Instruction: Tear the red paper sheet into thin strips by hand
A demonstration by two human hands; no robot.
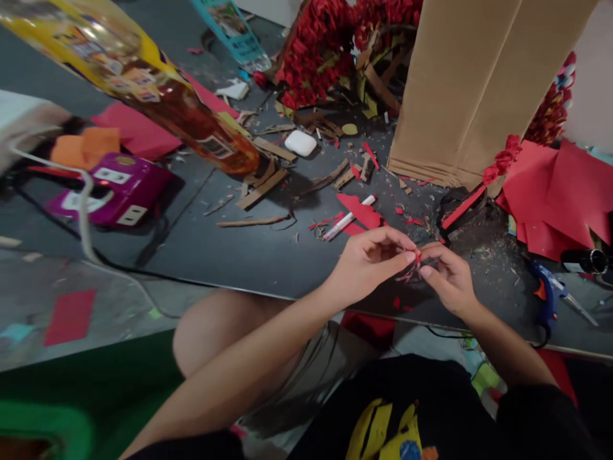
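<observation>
My left hand [373, 259] pinches a small piece of red paper [417, 255] between thumb and fingertips, low over the table's front edge. From the other side, the fingertips of my right hand [447, 275] close on the same piece. Thin reddish strands hang below it; their exact shape is too small to make out. Just beyond my left hand, a white pen [349, 218] lies across a cut red paper scrap [364, 211]. A red paper strip with ruffled bits [467, 203] leans to the right of my hands.
Left stand a tilted bottle of amber liquid [191, 121] and a purple power strip [119, 188]. Cardboard [469, 96] rises behind, near red paper flowers [316, 57]. A white case [301, 143] lies among scraps. Right are red sheets [560, 198] and a blue glue gun [546, 294].
</observation>
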